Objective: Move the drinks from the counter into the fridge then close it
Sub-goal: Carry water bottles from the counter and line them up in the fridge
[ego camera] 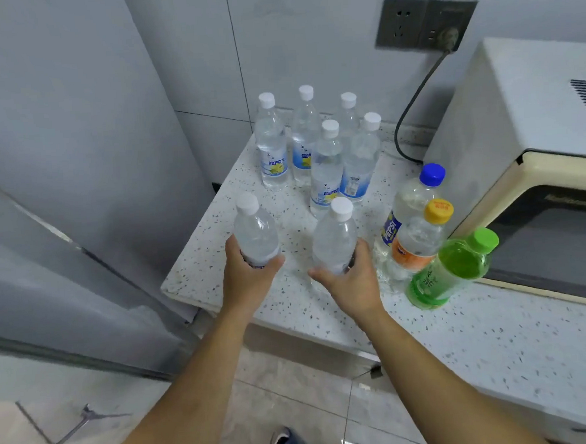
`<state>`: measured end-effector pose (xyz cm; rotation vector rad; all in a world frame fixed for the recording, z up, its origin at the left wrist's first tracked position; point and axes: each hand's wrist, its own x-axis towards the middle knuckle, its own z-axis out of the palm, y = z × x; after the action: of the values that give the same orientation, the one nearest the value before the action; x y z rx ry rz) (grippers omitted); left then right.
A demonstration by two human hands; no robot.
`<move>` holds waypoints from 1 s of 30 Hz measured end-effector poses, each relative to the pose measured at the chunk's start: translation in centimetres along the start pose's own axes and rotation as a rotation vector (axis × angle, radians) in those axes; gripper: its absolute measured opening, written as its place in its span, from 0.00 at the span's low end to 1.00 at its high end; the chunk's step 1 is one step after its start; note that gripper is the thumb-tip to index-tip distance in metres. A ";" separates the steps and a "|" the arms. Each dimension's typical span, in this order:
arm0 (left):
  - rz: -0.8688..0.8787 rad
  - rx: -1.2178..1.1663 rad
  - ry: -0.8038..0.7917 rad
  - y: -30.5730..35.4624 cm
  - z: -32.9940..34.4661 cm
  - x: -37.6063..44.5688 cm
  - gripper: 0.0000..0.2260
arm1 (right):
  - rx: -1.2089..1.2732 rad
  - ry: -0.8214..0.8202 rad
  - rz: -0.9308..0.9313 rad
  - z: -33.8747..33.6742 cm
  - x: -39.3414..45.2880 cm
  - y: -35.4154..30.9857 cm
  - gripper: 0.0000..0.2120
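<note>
Speckled stone counter [289,301], hands [248,276] [351,280] gripping clear ribbed plastic bottles [256,232] [334,240]

Both bare arms reach forward, forearms angled in toward each other. Left hand [245,276] is wrapped around something, thumb across the front. Right hand [351,278] does the same, thumb pointing left, fingers curled behind. Wrists pretty straight.

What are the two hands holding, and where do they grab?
Each holds a clear white-capped bottle by its lower body: left hand the left bottle, right hand the right bottle.
</note>
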<state>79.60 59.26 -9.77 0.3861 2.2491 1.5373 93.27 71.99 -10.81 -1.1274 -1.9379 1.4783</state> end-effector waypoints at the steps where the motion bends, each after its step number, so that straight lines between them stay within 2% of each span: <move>1: -0.020 -0.030 0.003 -0.3 0.2 0.1 0.31 | 0.001 0.011 0.008 0.3 -0.1 0.5 0.35; 9: 0.000 -0.129 0.014 -1.7 0.3 -0.5 0.23 | 0.200 0.105 0.002 0.9 -1.6 1.5 0.27; 13: -0.009 -0.176 -0.037 -2.7 -1.0 -2.7 0.20 | 0.266 0.019 -0.010 0.3 -4.0 2.1 0.20; 16: -0.033 -0.280 -0.099 -4.0 -2.2 -5.0 0.17 | 0.377 -0.101 0.073 -0.5 -5.9 3.0 0.17; 20: -0.082 -0.384 -0.183 -5.0 -3.7 -9.3 0.14 | 0.557 -0.256 0.209 -1.7 -8.3 4.1 0.22; 24: -0.191 -0.443 -0.228 -6.3 -4.9 -14.3 0.22 | 0.653 -0.353 0.324 -2.8 -11.0 5.2 0.25; 27: -0.341 -0.494 -0.205 -7.6 -5.9 -18.7 0.26 | 0.638 -0.426 0.369 -3.1 -13.3 6.0 0.34; 30: -0.467 -0.494 -0.182 -9.0 -6.8 -23.5 0.30 | 0.551 -0.518 0.365 -2.3 -16.0 6.5 0.48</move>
<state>97.21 40.16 -12.23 -0.1310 1.5959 1.6402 106.20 60.81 -14.19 -0.9256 -1.4754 2.5081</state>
